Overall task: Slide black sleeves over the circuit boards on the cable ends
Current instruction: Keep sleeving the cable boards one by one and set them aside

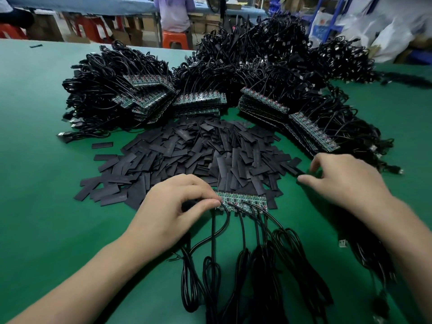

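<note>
Circuit boards point(242, 202), a joined row lying left to right, are pinched at the left end between thumb and forefinger of the left hand point(177, 206). The right hand point(346, 181) hovers past the row's right end, fingers apart and holding nothing, nearer the black sleeves point(198, 155) heaped just behind the row.

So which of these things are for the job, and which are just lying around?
For the job: the row of circuit boards that the left hand pinches, its cables, the pile of black sleeves by the right hand, the waiting board stacks.
Just lying about: the orange stool, the white bags, the cardboard boxes behind the table.
</note>
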